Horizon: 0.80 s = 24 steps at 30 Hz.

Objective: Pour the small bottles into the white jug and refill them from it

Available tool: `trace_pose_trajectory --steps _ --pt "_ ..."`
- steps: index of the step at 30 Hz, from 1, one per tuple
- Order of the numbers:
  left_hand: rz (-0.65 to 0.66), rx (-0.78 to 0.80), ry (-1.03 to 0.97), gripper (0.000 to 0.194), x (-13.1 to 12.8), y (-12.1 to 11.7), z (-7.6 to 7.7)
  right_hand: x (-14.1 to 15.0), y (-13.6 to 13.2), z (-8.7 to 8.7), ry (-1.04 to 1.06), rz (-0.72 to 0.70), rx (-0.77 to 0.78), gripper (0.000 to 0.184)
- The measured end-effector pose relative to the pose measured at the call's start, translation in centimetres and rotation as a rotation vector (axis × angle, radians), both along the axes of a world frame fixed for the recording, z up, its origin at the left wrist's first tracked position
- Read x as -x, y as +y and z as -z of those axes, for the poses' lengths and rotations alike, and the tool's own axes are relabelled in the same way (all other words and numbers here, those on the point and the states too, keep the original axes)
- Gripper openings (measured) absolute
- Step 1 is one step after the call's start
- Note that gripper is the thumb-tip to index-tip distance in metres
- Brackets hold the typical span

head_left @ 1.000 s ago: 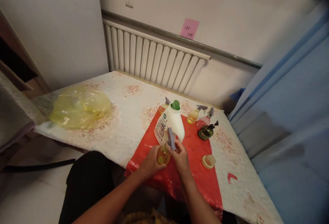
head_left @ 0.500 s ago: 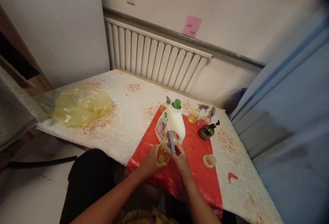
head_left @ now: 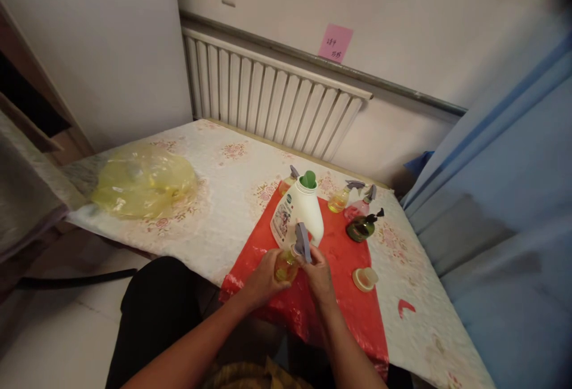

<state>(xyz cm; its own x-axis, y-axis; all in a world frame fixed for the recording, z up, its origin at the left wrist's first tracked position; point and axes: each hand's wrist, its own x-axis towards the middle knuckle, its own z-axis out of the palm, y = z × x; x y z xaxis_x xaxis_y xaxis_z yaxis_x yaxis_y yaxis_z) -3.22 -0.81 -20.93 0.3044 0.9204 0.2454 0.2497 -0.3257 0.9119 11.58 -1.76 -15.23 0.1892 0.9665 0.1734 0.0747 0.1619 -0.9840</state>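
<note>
In my left hand (head_left: 264, 279) is a clear spray bottle (head_left: 286, 265) with yellow liquid, gripped round its body. My right hand (head_left: 318, 270) has its fingers closed at the grey trigger head (head_left: 302, 241) on top of that bottle. Just behind them a white detergent jug (head_left: 298, 210) stands uncapped, with a green spout in its mouth. Both hands are over the red plastic sheet (head_left: 344, 311). A pale cap (head_left: 365, 279) lies to the right of my right hand.
Around the jug stand another spray bottle (head_left: 287, 183), a yellow one (head_left: 338, 200), a pink one (head_left: 356, 209) and a dark green pump bottle (head_left: 360, 228). A yellow plastic bag (head_left: 143, 183) lies left on the floral tablecloth (head_left: 223, 186). A blue curtain (head_left: 504, 180) hangs at right.
The spray bottle's trigger head has risen slightly and shifted a little to the right, with my right hand staying at it. My left hand keeps hold of the bottle.
</note>
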Motion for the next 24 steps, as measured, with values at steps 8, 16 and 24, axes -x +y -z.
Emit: trace_pose_trajectory --steps 8,16,24 --pt "0.010 -0.007 -0.003 0.059 0.06 0.03 0.13 -0.18 0.02 0.69 0.013 -0.053 0.049 0.036" --pt "0.025 0.001 0.006 0.060 0.14 0.10 0.24 -0.11 -0.21 0.67 0.007 -0.063 0.067 0.035" --pt "0.022 0.010 0.017 0.061 0.14 0.17 0.34 -0.21 -0.31 0.45 -0.037 -0.076 0.061 0.032"
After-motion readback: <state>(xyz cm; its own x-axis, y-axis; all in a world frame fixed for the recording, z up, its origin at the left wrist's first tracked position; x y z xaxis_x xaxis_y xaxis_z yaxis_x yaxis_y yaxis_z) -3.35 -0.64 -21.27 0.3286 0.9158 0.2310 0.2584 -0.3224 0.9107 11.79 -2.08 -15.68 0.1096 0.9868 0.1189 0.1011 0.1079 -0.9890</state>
